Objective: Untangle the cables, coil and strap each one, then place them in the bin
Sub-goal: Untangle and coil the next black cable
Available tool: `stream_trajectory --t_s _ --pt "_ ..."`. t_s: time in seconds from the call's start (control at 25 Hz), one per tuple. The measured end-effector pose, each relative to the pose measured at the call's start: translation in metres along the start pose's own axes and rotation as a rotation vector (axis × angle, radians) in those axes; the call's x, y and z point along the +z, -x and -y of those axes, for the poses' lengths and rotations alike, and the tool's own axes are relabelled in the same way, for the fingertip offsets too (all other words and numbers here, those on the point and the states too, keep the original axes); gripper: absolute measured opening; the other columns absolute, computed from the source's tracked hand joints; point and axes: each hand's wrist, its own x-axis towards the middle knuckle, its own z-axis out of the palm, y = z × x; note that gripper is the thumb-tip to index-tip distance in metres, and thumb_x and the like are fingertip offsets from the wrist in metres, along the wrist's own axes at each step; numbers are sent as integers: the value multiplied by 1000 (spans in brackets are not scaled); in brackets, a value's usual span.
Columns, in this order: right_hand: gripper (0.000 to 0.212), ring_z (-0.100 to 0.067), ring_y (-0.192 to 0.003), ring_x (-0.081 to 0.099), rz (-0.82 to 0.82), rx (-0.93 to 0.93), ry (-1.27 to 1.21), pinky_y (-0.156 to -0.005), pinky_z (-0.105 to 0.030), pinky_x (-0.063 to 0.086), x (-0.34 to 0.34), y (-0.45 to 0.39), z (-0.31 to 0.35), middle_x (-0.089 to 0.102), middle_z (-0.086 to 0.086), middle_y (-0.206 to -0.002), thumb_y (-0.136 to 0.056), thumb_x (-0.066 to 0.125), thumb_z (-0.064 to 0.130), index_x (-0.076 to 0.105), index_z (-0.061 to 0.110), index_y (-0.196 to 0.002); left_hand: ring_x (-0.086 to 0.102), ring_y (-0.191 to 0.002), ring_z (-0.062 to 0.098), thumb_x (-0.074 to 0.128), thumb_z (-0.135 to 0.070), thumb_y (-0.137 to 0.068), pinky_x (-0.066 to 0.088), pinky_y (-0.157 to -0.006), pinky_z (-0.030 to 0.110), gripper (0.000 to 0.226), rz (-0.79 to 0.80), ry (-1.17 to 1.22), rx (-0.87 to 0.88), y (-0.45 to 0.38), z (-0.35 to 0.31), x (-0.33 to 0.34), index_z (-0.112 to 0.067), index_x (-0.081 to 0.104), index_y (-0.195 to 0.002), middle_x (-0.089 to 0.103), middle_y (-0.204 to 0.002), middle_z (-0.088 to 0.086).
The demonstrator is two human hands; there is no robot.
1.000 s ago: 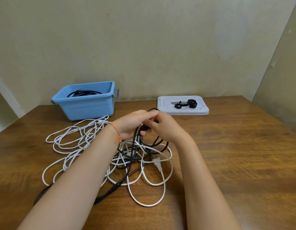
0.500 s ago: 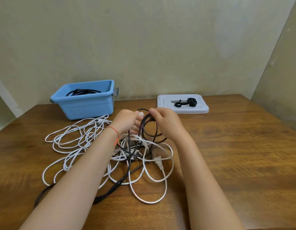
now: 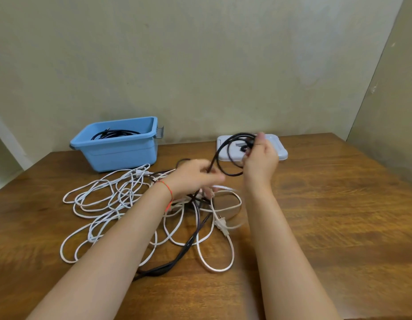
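Note:
A tangle of white cables (image 3: 112,199) and a black cable (image 3: 188,245) lies on the wooden table (image 3: 327,215). My right hand (image 3: 260,160) is raised above the table and grips small loops of the black cable near the white lid. My left hand (image 3: 195,179), blurred, holds the same black cable lower down, just above the tangle. A white plug (image 3: 221,224) lies under my hands. The blue bin (image 3: 121,155) at the back left holds a coiled black cable (image 3: 114,134).
A white lid (image 3: 279,151) with black straps (image 3: 244,148) on it sits at the back centre, partly hidden by my right hand. A wall runs close behind the table. Bare wood stretches to the right.
My right hand has lifted and moved right and back with loops of the black cable. My left hand has dropped slightly and slid along the cable; the hands are now apart.

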Motion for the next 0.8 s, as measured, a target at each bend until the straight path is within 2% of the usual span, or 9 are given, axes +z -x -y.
stream_trajectory --t_s 0.08,0.2,0.28,0.4,0.48,0.52,0.64,0.68,0.8 --pt "39 -9 -47 33 -115 134 -204 -44 -21 30 -4 -6 3 40 1 -60 -106 41 30 48 15 -70 66 -61 9 59 -36 -97 47 -53 13 29 13 -63 -64 -2 13 5 -10 70 -99 73 -77 0" --pt "37 -11 -50 38 -170 284 -239 -49 -25 35 -6 -6 -7 44 0 -64 -105 42 35 55 14 -77 51 -51 14 52 -35 -100 44 -49 20 37 -267 233 -123 -8 21 1 -6 71 -87 59 -59 4" --pt "36 -13 -56 46 -230 341 -215 -53 -27 44 -8 -9 -12 49 0 -69 -105 41 37 57 15 -80 56 -59 13 58 -43 -96 47 -58 22 35 -144 234 -71 -6 20 -11 -12 73 -92 61 -62 1" --pt "34 -14 -58 48 -307 377 -234 -49 -23 42 -16 -16 -11 51 -2 -73 -106 39 35 58 10 -90 65 -76 4 70 -48 -85 48 -71 22 26 101 -70 -77 4 23 -22 -26 75 -99 72 -84 -8" --pt "35 -16 -64 51 -319 366 -197 -57 -26 45 -18 -14 -12 55 -2 -77 -105 38 36 59 10 -100 59 -65 4 68 -43 -89 45 -62 18 22 -53 -52 -51 0 31 -22 -23 75 -93 67 -75 -8" --pt "36 -18 -70 54 -315 355 -171 -63 -30 47 -17 -13 -14 58 -3 -82 -105 38 37 61 9 -104 54 -58 6 64 -40 -93 42 -56 18 25 -184 112 -50 -4 36 -19 -18 73 -89 61 -66 -5" --pt "40 -20 -80 52 -298 351 -126 -66 -30 44 -12 -11 -23 59 -4 -95 -104 39 39 63 9 -113 31 -38 6 49 -30 -104 30 -39 18 28 -539 963 -169 -21 51 -18 -13 52 -82 36 -50 -5" --pt "39 -19 -79 50 -285 357 -119 -63 -27 41 -11 -11 -25 58 -4 -94 -104 39 40 63 10 -112 27 -36 5 47 -28 -104 28 -38 17 24 -607 1123 -210 -25 53 -18 -14 48 -84 33 -50 -6" --pt "34 -15 -74 48 -248 356 -86 -60 -25 38 -8 -9 -25 56 -1 -87 -104 39 40 62 16 -96 33 -46 8 50 -18 -101 33 -46 21 6 -652 881 -261 -31 54 -14 -14 49 -106 38 -63 -2"
